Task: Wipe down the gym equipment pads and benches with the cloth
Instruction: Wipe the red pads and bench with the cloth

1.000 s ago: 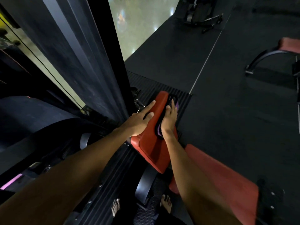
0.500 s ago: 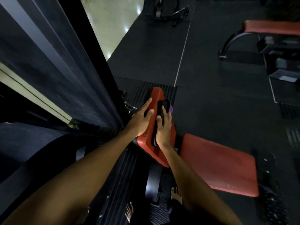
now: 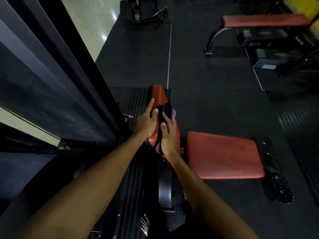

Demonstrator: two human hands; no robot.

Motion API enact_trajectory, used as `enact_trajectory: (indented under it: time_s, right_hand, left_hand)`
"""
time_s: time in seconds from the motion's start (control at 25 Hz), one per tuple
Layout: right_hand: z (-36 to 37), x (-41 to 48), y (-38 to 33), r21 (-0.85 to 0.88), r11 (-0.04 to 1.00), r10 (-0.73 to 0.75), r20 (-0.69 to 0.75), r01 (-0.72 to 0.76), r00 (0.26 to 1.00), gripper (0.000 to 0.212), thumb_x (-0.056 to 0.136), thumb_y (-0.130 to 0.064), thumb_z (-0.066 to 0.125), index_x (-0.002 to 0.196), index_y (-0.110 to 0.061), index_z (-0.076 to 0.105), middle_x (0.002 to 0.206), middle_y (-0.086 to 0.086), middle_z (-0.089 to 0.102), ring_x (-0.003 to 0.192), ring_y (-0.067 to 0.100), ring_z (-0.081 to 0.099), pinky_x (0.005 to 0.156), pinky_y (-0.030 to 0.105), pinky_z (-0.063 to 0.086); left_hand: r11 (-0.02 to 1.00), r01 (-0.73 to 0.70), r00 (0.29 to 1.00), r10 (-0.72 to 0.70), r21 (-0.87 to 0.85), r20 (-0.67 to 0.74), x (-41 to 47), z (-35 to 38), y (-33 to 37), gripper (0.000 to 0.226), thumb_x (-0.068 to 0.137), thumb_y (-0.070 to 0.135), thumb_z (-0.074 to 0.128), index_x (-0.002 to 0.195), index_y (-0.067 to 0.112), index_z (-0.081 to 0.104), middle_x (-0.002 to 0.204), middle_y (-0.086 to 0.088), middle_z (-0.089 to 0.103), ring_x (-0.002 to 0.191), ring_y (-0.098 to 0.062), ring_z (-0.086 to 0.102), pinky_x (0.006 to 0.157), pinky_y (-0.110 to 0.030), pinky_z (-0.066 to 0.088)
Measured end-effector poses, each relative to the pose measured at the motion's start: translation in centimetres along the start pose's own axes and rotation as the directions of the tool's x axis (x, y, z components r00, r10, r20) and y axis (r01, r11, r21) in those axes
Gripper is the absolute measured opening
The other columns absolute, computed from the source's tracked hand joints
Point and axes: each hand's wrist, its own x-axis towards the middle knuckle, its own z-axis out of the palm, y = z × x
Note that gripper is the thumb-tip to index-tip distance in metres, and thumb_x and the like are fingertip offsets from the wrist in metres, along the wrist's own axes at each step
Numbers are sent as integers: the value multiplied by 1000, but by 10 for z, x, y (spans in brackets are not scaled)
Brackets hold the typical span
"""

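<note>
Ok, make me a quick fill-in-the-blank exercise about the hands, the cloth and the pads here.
1. The cloth lies under the right hand, on the tilted ___ pad.
2. The left hand rests on the same ___.
3. The flat seat lies to the pad's ___.
Missing words: red; pad; right.
</note>
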Motion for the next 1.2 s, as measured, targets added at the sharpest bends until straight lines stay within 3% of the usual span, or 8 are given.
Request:
enact_trajectory:
  time_s: [0.12, 0.28, 0.44, 0.56, 0.68, 0.84, 1.0, 1.2]
  right_hand:
    - [-4, 4, 27, 55, 987, 152, -17, -151, 988, 44, 108, -35, 40, 150, -27, 48, 163, 0, 33, 146, 5, 27, 123, 26, 19]
    - [2, 23, 25, 210, 924, 330, -19, -319, 944, 51, 92, -52, 44, 138, -39, 60, 151, -6, 49, 132, 10, 54, 117, 42, 40]
    - [23, -24, -19, 161, 983, 126, -207, -93, 970, 38, 105, -41, 43, 139, -38, 59, 149, -24, 38, 132, -17, 35, 106, 8, 31]
    - [33, -44, 4, 113, 994, 43, -422, 5, 905, 40, 101, -47, 42, 132, -35, 63, 148, -14, 45, 137, 3, 44, 111, 29, 42]
    - [30, -31, 44, 144, 980, 195, -516, -140, 834, 50, 96, -54, 36, 126, -30, 68, 139, -3, 54, 129, 16, 53, 110, 46, 43]
    - [29, -25, 26, 359, 883, 460, -539, -301, 706, 49, 84, -61, 35, 111, -41, 70, 132, -7, 59, 123, 18, 58, 109, 47, 45]
    - [66, -46, -16, 276, 959, 229, -641, -58, 732, 36, 98, -49, 49, 124, -35, 68, 145, -9, 49, 132, 8, 50, 107, 31, 43]
    - [65, -50, 31, 93, 994, 99, -643, -51, 760, 45, 100, -61, 41, 131, -36, 62, 154, 2, 38, 140, 18, 43, 110, 43, 41]
  left_hand:
    - [999, 3, 999, -4, -43, -34, -14, 2, -2, 48, 108, 51, 26, 155, 55, 19, 145, -7, 56, 128, -30, 55, 109, -49, 43]
    - [996, -39, 996, 33, -80, -78, -30, 5, -12, 46, 109, 48, 25, 154, 53, 24, 132, -4, 64, 109, -23, 63, 103, -43, 47]
    - [996, -78, 995, 75, -51, -65, -30, 5, -11, 47, 110, 39, 27, 157, 44, 26, 148, -8, 54, 131, -31, 54, 111, -44, 41]
    - [994, -106, 990, 103, -28, -96, -31, 4, -12, 47, 110, 37, 29, 157, 42, 28, 144, -11, 57, 129, -34, 55, 109, -42, 40]
    - [994, -107, 989, 102, -39, -108, -31, 4, -11, 47, 110, 37, 30, 157, 45, 28, 139, -9, 62, 125, -32, 57, 110, -43, 41]
    - [995, -81, 994, 76, -59, -82, -37, 3, -7, 47, 111, 36, 28, 157, 44, 25, 120, 6, 67, 104, -11, 60, 100, -34, 40]
    - [993, -103, 992, 99, -62, -73, -31, 3, -11, 48, 110, 35, 29, 158, 42, 27, 146, -6, 56, 131, -30, 53, 103, -37, 40]
    - [987, -154, 984, 148, -55, -100, -33, 7, -13, 48, 111, 32, 29, 159, 37, 27, 148, -6, 54, 134, -27, 52, 109, -37, 37]
